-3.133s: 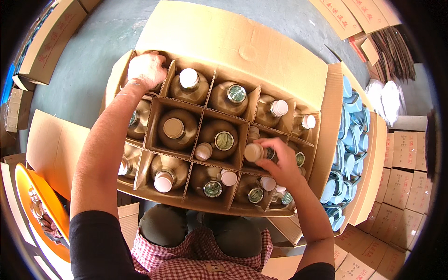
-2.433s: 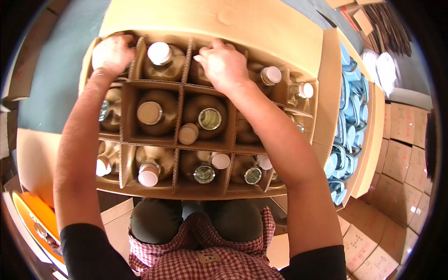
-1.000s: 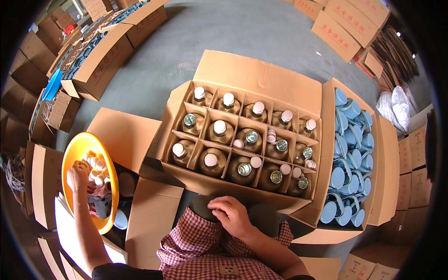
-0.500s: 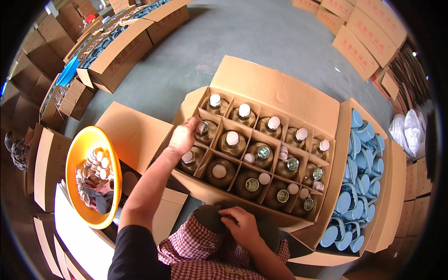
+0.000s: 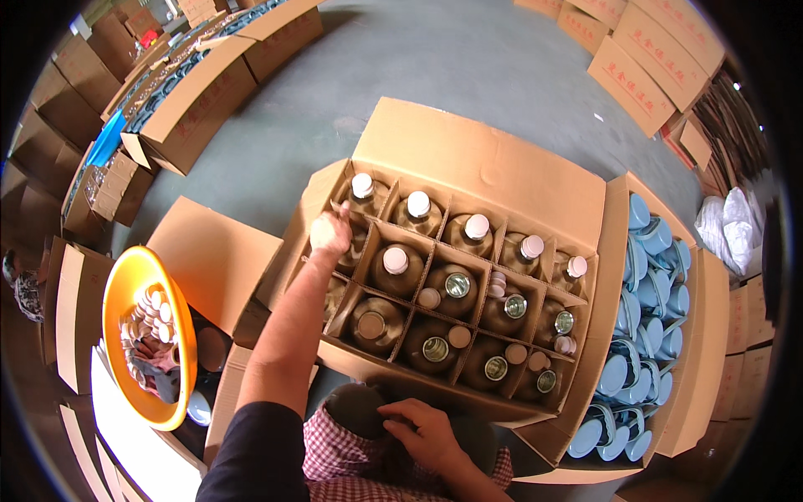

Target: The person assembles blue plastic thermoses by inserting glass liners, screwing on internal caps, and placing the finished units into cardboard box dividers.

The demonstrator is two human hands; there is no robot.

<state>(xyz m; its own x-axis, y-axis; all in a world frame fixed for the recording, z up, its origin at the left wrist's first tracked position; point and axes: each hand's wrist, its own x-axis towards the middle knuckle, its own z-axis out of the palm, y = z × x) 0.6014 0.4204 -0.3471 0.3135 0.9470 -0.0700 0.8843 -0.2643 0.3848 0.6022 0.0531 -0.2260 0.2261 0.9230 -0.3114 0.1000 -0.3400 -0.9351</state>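
An open cardboard carton [image 5: 489,159] with a divider grid holds several brown bottles. Some carry pale round stoppers [image 5: 396,259]; others show open metal mouths [image 5: 457,285]. My left hand [image 5: 331,236] reaches into the carton's left column, near the far corner, closed on a pale stopper above a bottle hidden beneath it. My right hand [image 5: 425,428] rests on my knee [image 5: 355,408] below the carton's near edge, with nothing in it. Loose stoppers lie beside several of the open bottle mouths.
An orange bowl [image 5: 117,293] with loose pale stoppers sits at my left on cardboard boxes. A carton of light blue lids [image 5: 648,276] stands against the bottle carton's right side. More cartons line the grey floor [image 5: 435,58] at the far left and far right.
My left hand went from the orange bowl to the carton's left column and now sits one cell farther in. The view has drawn closer. My right hand stayed on my knee.
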